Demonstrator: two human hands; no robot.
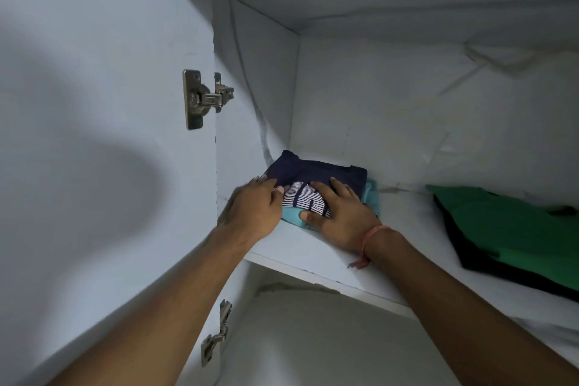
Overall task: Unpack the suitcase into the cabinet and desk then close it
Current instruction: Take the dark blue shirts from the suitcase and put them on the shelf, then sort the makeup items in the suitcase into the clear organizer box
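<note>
No words, brands, numbers or signs can be read anywhere. The nearest thing to lettering is a large dark navy block shape, perhaps part of a letter or numeral, printed across the white-and-navy striped panel of the folded navy cotton garment (308, 182); the right hand (340, 213) covers one side of it and the left hand (257, 207) touches the other edge, so it cannot be made out.

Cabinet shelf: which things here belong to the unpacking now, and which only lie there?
In the job: navy striped garment, teal garment under it, left hand, right hand, shelf.
Lying about: green garment, door hinge.
</note>
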